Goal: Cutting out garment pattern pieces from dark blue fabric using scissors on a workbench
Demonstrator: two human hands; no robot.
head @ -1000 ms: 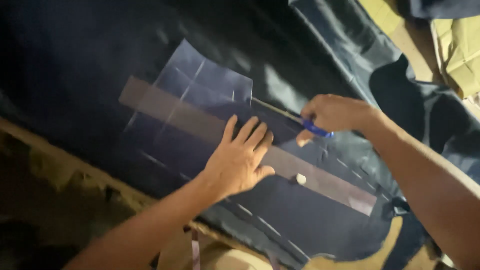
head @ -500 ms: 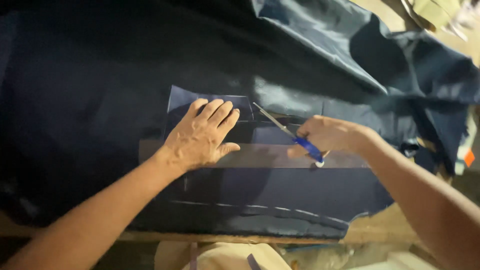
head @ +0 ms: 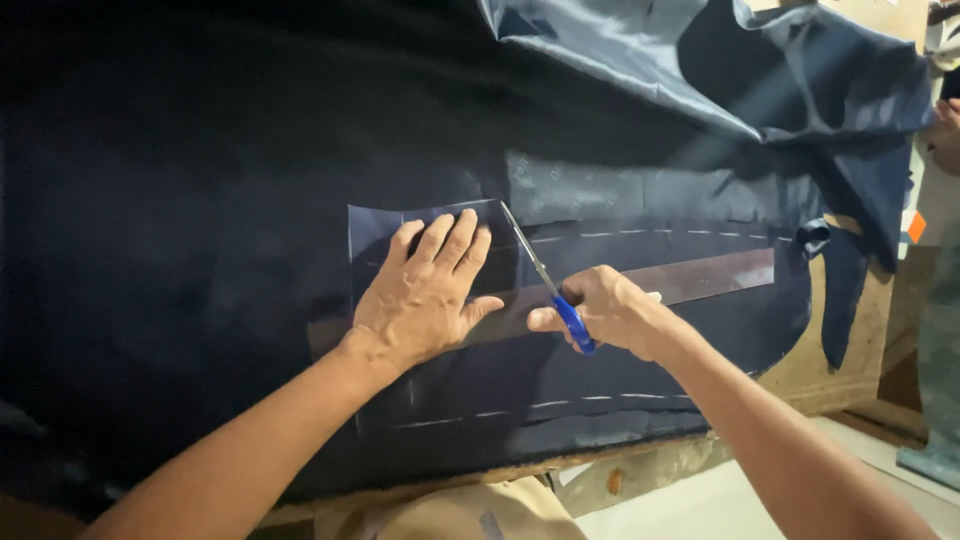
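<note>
1. Nearest to us, at the bottom edge, we see a patch of tan cloth [head: 470, 515] below the worn wooden edge of the work table [head: 640, 470], whose bare corner shows again at the right.
2. Our two bare forearms reach up from the bottom of the view over the table edge.
3. Our left hand [head: 425, 295] lies flat and fully open, palm down, fingers spread and pointing away from us. It grips nothing; it presses on a dark navy cut piece of fabric [head: 560, 400] marked with dashed chalk lines.
4. Under the heel of that hand runs a long flat strip, brownish and stiff like a ruler [head: 700, 280], lying across the cut piece and stretching off to the right.
5. Our right hand [head: 605, 310] is closed around the blue plastic handles of a pair of scissors [head: 545, 280], just beside the left thumb. The slim metal blades point up and to the left, ending by the left fingertips at the top edge of the cut piece; we cannot tell how far the blades are parted.
6. Beyond the hands, a wide spread of dark navy cloth [head: 200, 150] covers the table.
7. Farthest off, at the upper right, a rumpled grey-blue lining cloth [head: 640, 70] is folded back over it.
</note>
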